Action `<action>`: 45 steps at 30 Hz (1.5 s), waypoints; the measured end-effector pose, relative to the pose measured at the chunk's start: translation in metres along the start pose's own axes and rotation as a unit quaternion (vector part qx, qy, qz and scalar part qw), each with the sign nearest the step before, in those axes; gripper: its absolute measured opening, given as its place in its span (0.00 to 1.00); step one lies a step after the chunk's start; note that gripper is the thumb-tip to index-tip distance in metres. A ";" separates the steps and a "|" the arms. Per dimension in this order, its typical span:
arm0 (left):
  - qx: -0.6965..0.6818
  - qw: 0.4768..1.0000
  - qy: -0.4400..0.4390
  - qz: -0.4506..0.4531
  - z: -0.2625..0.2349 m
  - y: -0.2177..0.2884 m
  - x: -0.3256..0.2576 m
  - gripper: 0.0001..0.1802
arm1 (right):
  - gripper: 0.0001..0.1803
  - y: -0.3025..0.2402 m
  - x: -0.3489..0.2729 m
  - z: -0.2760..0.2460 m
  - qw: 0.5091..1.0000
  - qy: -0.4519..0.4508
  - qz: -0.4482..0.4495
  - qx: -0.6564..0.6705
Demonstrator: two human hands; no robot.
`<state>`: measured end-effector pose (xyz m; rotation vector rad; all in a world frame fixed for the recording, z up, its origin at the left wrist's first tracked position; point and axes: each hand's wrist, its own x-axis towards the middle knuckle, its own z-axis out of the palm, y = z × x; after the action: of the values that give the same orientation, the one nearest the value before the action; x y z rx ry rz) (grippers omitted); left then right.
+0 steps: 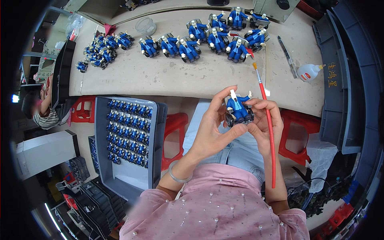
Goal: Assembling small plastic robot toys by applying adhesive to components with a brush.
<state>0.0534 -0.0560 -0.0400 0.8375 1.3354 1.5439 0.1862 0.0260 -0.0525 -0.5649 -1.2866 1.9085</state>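
Between both hands, over my lap, I hold a small figurine [237,108] in a blue suit, seated in a black-wheeled chair. My left hand [218,126] grips its left side, with the thumb below it. My right hand [264,124] closes on its other side and also carries a paintbrush [270,136] with a red handle, its yellowish bristles pointing up toward the table. Beyond my hands, several matching figurines [218,39] stand in rows on the table [160,78]. A tighter cluster of smaller-looking ones [104,50] sits at the far left.
At my left stands a grey crate [160,132] with rows of blue figurines. A white glue bottle [310,73] and a utility knife [287,56] lie at the table's right. A clear cup [145,26] sits farther back. Red stools [175,138] flank my legs. Another person [40,106] is at far left.
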 end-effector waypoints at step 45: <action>0.129 0.984 -0.031 0.118 -0.011 0.000 0.009 0.41 | 0.22 0.003 0.003 -0.006 0.999 0.020 -0.006 -0.046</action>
<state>0.0403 -0.0515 -0.0429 1.2329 1.4513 1.5271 0.1877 0.0315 -0.0575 -0.6369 -1.3546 1.8273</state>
